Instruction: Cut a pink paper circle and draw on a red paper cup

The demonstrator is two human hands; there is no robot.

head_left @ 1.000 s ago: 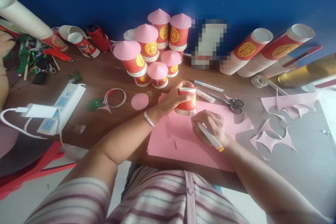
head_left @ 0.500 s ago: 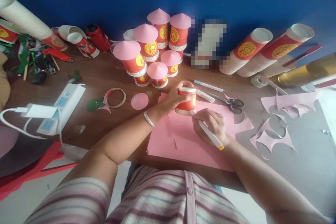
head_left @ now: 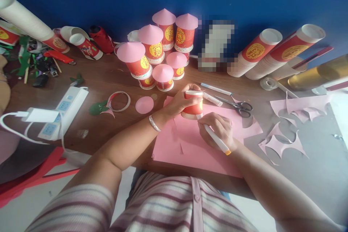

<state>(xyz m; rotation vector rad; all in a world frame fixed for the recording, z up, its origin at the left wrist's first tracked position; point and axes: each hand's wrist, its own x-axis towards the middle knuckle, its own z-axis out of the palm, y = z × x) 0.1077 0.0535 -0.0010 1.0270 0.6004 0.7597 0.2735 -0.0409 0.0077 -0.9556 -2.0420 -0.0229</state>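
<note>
A red paper cup [head_left: 193, 108] with a white rim at its lower end is held by my left hand [head_left: 182, 102], thumb across its front and fingers behind. My right hand [head_left: 216, 129] grips a white marker [head_left: 218, 140] with an orange end pointing toward me; its tip is at the cup's lower rim. Both hands are over pink paper sheets [head_left: 190, 152]. Just beyond the cup, a pink-white marker [head_left: 212, 99] and a blue-white marker [head_left: 216, 88] lie near black scissors [head_left: 243, 108].
Several red cups with pink cone tops [head_left: 150, 34] stand at the back. Cup stacks [head_left: 255, 49] lean at the back right, beside clear tape [head_left: 269, 83]. Pink scraps [head_left: 285, 145] lie right. A white power strip [head_left: 65, 110] and a cut ring [head_left: 119, 101] are left.
My right hand and its marker have shifted very slightly left along the cup's rim. My left hand keeps its hold on the cup.
</note>
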